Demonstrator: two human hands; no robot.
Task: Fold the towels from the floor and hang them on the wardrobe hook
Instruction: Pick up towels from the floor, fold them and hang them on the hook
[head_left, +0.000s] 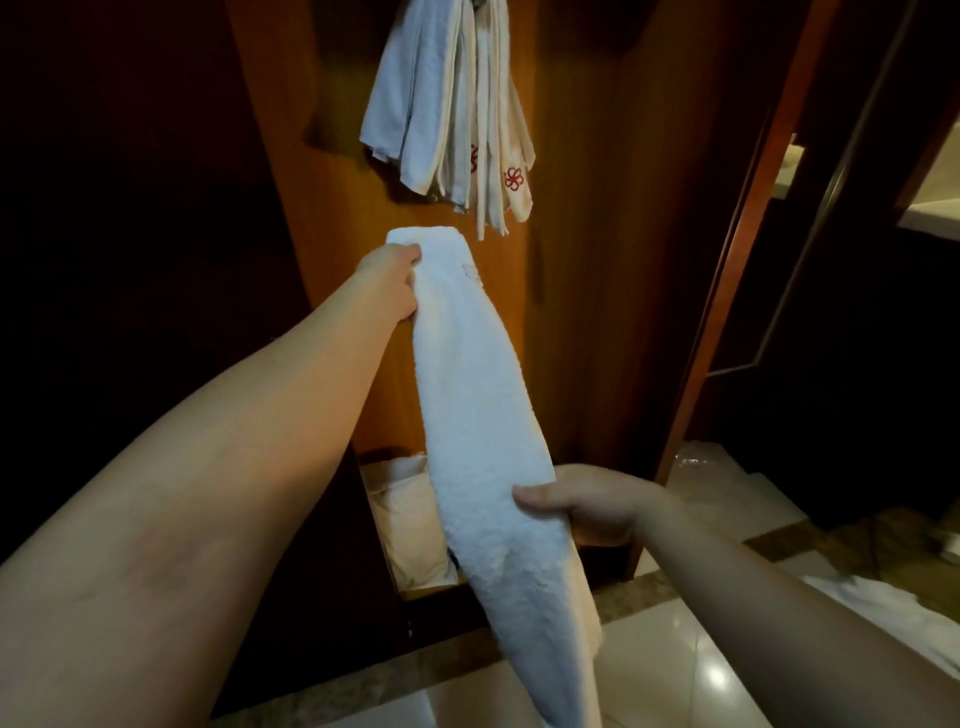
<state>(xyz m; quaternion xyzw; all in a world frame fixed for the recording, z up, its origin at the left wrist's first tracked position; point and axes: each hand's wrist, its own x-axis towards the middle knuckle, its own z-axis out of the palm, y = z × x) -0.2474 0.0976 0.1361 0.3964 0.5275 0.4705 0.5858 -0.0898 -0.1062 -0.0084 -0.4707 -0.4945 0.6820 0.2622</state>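
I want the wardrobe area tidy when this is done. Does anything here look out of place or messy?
Yes. A crumpled white towel still lies on the tiled floor at the right. The hung towels dangle unevenly, edges splayed. The long towel held by the left hand and right hand is not yet hung.

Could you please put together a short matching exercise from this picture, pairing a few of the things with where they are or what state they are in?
Things:
1. left hand
2. right hand
3. hanging towels
4. crumpled towel

Places or states:
A. lying on the floor tiles at the right
B. grips the top end of the folded white towel
C. draped high up against the wardrobe panel
D. holds the folded white towel lower down, thumb across its front

Pairs: 1-B, 2-D, 3-C, 4-A
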